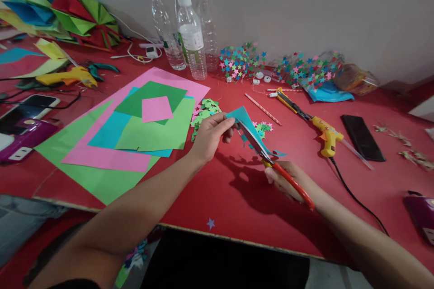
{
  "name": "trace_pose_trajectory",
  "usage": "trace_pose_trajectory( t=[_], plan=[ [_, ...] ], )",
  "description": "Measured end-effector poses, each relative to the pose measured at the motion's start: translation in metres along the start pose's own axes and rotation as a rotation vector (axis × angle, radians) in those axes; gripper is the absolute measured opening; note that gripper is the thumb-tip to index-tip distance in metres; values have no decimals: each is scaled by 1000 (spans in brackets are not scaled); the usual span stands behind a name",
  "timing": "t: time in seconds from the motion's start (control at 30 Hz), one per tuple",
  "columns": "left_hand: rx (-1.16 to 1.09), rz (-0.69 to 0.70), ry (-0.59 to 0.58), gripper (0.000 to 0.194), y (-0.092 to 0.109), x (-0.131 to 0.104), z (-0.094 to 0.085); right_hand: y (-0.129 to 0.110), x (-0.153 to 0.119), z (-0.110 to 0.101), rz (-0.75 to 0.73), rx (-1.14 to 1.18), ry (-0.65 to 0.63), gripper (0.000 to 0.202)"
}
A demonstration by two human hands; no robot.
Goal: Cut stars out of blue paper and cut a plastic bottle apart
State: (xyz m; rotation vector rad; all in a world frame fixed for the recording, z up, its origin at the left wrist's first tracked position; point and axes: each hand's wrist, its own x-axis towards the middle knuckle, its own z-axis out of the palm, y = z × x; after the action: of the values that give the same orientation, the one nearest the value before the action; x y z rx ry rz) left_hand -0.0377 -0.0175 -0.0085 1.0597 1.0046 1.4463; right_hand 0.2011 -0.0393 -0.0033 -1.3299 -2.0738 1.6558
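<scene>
Pinching blue paper (pixel 242 114) in left hand (pixel 207 139), right of paper stack (pixel 159 137); gripping scissors (pixel 294 185) in right hand (pixel 288 178), farther right of stack. Best to keep paper taut, turn paper into blades, cut slowly.

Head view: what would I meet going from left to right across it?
Left-side purple socket block, small pink square, left hand, red-handled scissors, right-side yellow glue gun, black phone, right-side purple socket block.
</scene>
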Motion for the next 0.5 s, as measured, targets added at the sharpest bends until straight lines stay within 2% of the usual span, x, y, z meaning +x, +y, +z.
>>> trace_pose_trajectory(
  t=[0.33, 0.5],
  plan=[
    [30, -12, 11, 21, 1, 0, 0, -1, 0, 1, 63, 50, 6, 61],
    [34, -2, 80, 15, 4, 3, -1, -5, 0, 1, 132, 81, 0, 64]
  ],
)
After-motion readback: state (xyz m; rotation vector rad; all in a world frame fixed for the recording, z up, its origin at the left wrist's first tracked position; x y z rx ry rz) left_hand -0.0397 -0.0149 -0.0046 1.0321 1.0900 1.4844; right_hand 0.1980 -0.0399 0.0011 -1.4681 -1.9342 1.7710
